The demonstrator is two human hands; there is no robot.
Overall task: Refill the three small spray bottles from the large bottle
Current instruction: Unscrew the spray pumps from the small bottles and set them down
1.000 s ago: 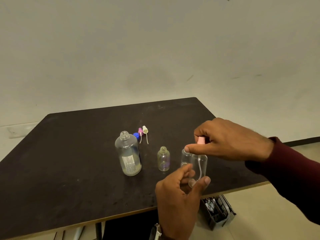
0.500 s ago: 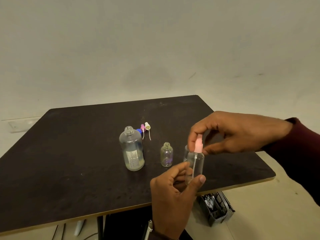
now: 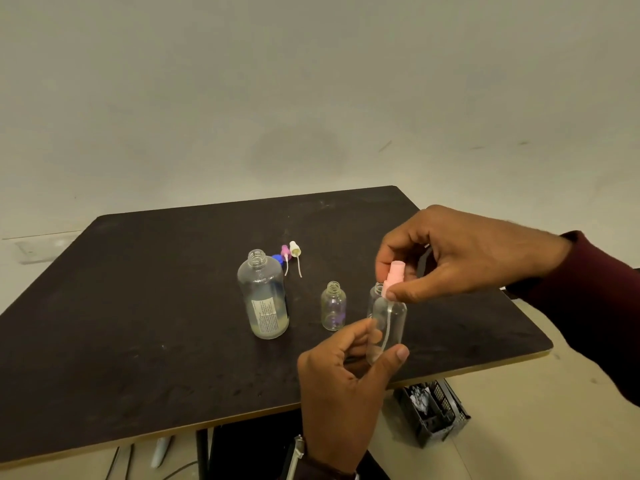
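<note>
The left hand [image 3: 341, 379] holds a small clear spray bottle [image 3: 387, 327] above the near right part of the dark table [image 3: 138, 306], thumb on one side of the body and fingers on the other. The bottle's long axis is close to vertical, tipped slightly, with the neck pointing up and the base down toward the palm. The right hand [image 3: 460, 258] pinches a pink spray top [image 3: 393, 278] at that neck between thumb and fingertips; its thin dip tube hangs down inside the bottle. Whether the top is fully seated I cannot tell.

Three small bottles are visible in all: the held one, a second small bottle [image 3: 333, 305] standing upright and uncapped on the table just left of it, and a third [image 3: 375, 292] mostly hidden behind the held one, only its neck and shoulder showing. One large bottle [image 3: 263, 296] stands upright farther left, mouth open and pointing up, label facing the camera, with a low layer of liquid at the bottom.

Behind the large bottle lie two loose spray tops on their sides, one pink-purple [image 3: 285, 252] and one white [image 3: 295, 249], their tubes trailing toward the camera. A blue cap [image 3: 277, 258] sits beside them.
</note>
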